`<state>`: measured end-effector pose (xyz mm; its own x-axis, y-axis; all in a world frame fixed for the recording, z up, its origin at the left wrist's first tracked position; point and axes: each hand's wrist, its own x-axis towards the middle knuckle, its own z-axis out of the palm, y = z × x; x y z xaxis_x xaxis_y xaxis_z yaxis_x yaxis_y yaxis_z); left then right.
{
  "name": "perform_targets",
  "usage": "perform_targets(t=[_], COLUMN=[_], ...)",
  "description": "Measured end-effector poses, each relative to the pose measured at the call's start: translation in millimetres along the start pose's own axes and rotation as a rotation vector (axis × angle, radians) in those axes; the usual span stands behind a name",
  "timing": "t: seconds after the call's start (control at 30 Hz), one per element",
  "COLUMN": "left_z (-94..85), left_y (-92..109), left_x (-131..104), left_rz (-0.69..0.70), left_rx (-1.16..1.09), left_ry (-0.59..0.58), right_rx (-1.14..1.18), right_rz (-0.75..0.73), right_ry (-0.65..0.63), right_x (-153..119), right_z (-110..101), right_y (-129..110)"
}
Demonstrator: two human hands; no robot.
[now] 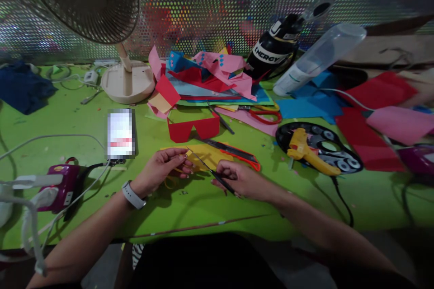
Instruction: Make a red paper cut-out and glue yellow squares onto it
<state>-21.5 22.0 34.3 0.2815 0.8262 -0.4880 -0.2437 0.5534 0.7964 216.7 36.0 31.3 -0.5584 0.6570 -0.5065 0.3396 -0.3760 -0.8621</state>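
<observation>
In my left hand (pixel 166 163), thumb and fingers pinch a small piece of yellow paper (pixel 188 153), and a thin yellow strip (pixel 170 184) curls below it. My right hand (pixel 239 179) grips small scissors (pixel 217 175) with dark handles. Their slim blades point up and left, close to the left fingertips; whether they touch the paper I cannot tell. Beneath and behind both hands lies a yellow sheet (pixel 212 156). Just beyond it is a red cut-out shaped like glasses (pixel 194 129). An orange utility knife (pixel 240 152) rests beyond my right hand.
A yellow glue gun (pixel 301 146) lies on a black tray (pixel 352 160) at right. Behind are a coloured paper pile (pixel 217 76), black bottle (pixel 271 47), clear bottle (pixel 322 56) and fan (pixel 129 81). Phone (pixel 120 133), cables and purple power block (pixel 61 185) occupy the left.
</observation>
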Motion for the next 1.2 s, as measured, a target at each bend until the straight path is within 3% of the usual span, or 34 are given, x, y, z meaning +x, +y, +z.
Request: perform_targets(t=[0.53, 0.83, 1.2], left_z=[-4.6, -1.3, -1.0], left_y=[-4.2, 0.4, -3.1], left_x=[3.5, 2.7, 3.3], left_rz=[-0.051, 0.048, 0.023], left_rx=[-0.008, -0.033, -0.002], left_ry=[-0.008, 0.071, 0.015], right_rx=[-0.001, 0.033, -0.006], right_rz=[0.02, 0.021, 0.049], right_ry=[0.027, 0.004, -0.037], right_x=[3.4, -0.3, -1.4], right_z=[-0.7, -4.8, -1.6], right_y=[6.0, -0.9, -0.9])
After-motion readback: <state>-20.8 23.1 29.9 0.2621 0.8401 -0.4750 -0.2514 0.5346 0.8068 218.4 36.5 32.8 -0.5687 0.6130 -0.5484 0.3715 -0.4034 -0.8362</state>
